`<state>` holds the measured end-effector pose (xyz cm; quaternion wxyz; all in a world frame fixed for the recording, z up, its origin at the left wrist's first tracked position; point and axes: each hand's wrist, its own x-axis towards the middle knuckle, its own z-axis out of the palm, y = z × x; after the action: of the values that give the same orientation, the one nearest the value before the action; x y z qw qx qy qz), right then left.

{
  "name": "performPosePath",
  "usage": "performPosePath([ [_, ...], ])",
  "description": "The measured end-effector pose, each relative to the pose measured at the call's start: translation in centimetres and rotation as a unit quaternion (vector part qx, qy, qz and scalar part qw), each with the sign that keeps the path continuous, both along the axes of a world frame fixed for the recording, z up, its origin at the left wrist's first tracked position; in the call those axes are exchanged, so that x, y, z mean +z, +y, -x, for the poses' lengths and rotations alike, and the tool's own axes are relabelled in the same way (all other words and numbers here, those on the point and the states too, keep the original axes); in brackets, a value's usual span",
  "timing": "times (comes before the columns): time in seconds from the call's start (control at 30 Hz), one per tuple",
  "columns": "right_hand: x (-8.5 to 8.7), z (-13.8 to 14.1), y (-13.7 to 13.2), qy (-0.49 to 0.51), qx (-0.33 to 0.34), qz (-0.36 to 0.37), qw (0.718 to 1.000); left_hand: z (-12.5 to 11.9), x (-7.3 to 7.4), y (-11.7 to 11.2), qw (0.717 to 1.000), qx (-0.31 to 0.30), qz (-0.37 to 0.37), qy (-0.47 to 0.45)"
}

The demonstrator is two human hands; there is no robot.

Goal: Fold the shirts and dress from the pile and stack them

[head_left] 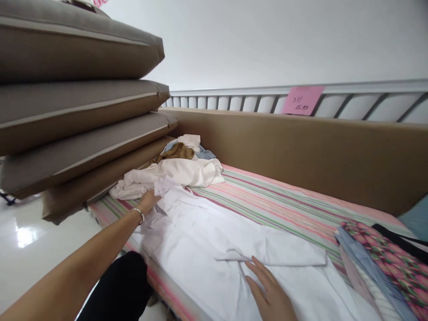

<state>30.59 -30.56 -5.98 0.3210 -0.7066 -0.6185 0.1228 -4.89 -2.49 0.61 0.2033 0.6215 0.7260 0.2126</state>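
Observation:
A white shirt (207, 236) lies spread along the bed, with a sleeve laid lengthwise across it and creases near its middle. At the shirt's far left end, by the collar, my left hand (149, 203) is closed on the fabric; a bracelet circles the wrist, and some fingertips are hidden. My right hand (270, 292) rests on the near part of the shirt, fingers stretched out and apart, fingertips at the sleeve's edge. Just beyond my left hand lies a crumpled cream garment (180, 171).
Brown cushions (83, 98) are stacked at the left. Behind the cream garment is a brown cloth (177, 151). Folded clothes, including a floral piece (391, 263), lie at right on the striped sheet (267, 200). A brown board (301, 147) bearing a pink note (302, 100) borders the back.

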Motion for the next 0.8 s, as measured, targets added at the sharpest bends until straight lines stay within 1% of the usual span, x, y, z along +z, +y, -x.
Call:
performPosePath([
  [0.07, 0.3, 0.1, 0.0, 0.008, 0.003, 0.003, 1.0, -0.6, 1.1, -0.6, 0.999, -0.015, -0.019, 0.043],
  [0.17, 1.0, 0.3, 0.0, 0.022, -0.002, 0.009, 1.0, -2.6, 3.7, -1.9, 0.992, -0.045, -0.047, 0.107],
  [0.27, 1.6, 0.5, 0.0, 0.036, -0.003, -0.002, 0.999, -6.2, 6.2, -4.2, 0.978, -0.104, -0.071, 0.165],
  [0.3, 1.7, 0.6, 0.0, 0.04, -0.004, -0.008, 0.999, -7.8, 6.7, -5.3, 0.972, -0.13, -0.076, 0.182],
  [0.33, 1.7, 0.7, 0.0, 0.043, -0.005, -0.014, 0.999, -9.6, 6.9, -6.5, 0.964, -0.159, -0.08, 0.198],
  [0.37, 1.7, 0.7, -0.1, 0.045, -0.007, -0.02, 0.999, -11.5, 6.7, -8.0, 0.955, -0.19, -0.082, 0.211],
  [0.4, 1.7, 0.8, -0.1, 0.047, -0.009, -0.026, 0.999, -13.5, 6.2, -9.5, 0.946, -0.221, -0.082, 0.223],
  [0.43, 1.7, 0.8, -0.1, 0.047, -0.009, -0.03, 0.998, -15.5, 5.4, -11.2, 0.936, -0.253, -0.079, 0.232],
  [0.5, 1.6, 0.8, -0.2, 0.047, -0.008, -0.033, 0.998, -18.9, 3.3, -14.9, 0.917, -0.307, -0.07, 0.246],
  [0.57, 1.6, 0.7, -0.3, 0.044, -0.008, -0.029, 0.999, -21.2, 1.5, -18.7, 0.899, -0.346, -0.063, 0.261],
  [0.6, 1.6, 0.6, -0.3, 0.042, -0.007, -0.024, 0.999, -21.7, 0.9, -20.4, 0.888, -0.37, -0.071, 0.265],
  [0.63, 1.7, 0.5, -0.3, 0.041, -0.005, -0.02, 0.999, -21.8, 0.7, -21.9, 0.875, -0.402, -0.087, 0.257],
  [0.67, 1.8, 0.4, -0.3, 0.043, -0.003, -0.018, 0.999, -21.5, 0.9, -23.1, 0.859, -0.443, -0.107, 0.234],
  [0.7, 1.9, 0.4, -0.3, 0.045, -0.001, -0.016, 0.999, -20.9, 1.4, -23.8, 0.843, -0.486, -0.127, 0.192],
  [0.73, 2.1, 0.4, -0.3, 0.05, 0.0, -0.014, 0.999, -19.9, 2.1, -24.0, 0.829, -0.522, -0.146, 0.135],
  [0.77, 2.2, 0.5, -0.3, 0.054, -0.001, -0.013, 0.998, -18.8, 2.9, -23.7, 0.822, -0.541, -0.163, 0.073],
  [0.8, 2.3, 0.6, -0.3, 0.057, -0.003, -0.01, 0.998, -17.6, 3.6, -22.8, 0.823, -0.538, -0.182, 0.017],
])
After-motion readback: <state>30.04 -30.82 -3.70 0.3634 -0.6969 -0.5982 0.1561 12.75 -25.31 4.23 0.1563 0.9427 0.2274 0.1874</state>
